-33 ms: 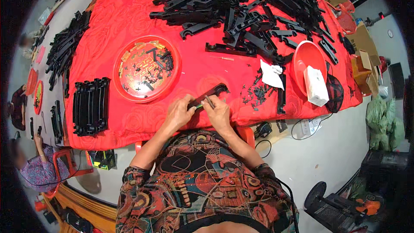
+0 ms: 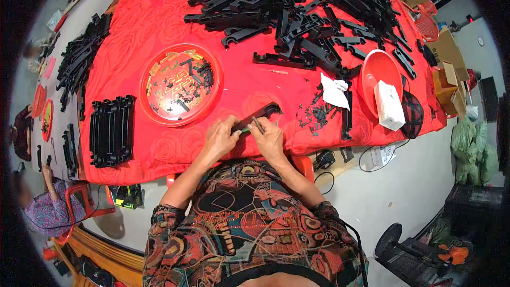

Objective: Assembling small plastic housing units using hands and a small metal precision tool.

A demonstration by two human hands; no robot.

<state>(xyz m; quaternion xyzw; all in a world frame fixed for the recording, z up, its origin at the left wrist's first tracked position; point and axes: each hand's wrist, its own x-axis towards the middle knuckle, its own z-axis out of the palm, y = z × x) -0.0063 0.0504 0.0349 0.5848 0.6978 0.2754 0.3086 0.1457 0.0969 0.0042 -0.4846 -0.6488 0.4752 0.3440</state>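
Observation:
My left hand [image 2: 220, 137] grips the near end of a long black plastic bar [image 2: 265, 111], which lies at a slant just above or on the red cloth, its notched end pointing away to the right. In my right hand [image 2: 270, 139] a slim dark tool [image 2: 258, 125] is pinched between thumb and fingers, its tip against or very near the bar. A bit of green shows under the bar by my left fingers. Small black parts [image 2: 319, 117] lie scattered to the right, beside a crumpled white tissue [image 2: 334, 93].
A round red tray [image 2: 180, 123] of small black pieces stands to the left, near a row of black bars [image 2: 112, 130]. Heaps of similar bars [image 2: 249, 2] fill the far side. At right are a red bowl [image 2: 368, 77] and white packet [image 2: 389, 105]. Another person sits at far left.

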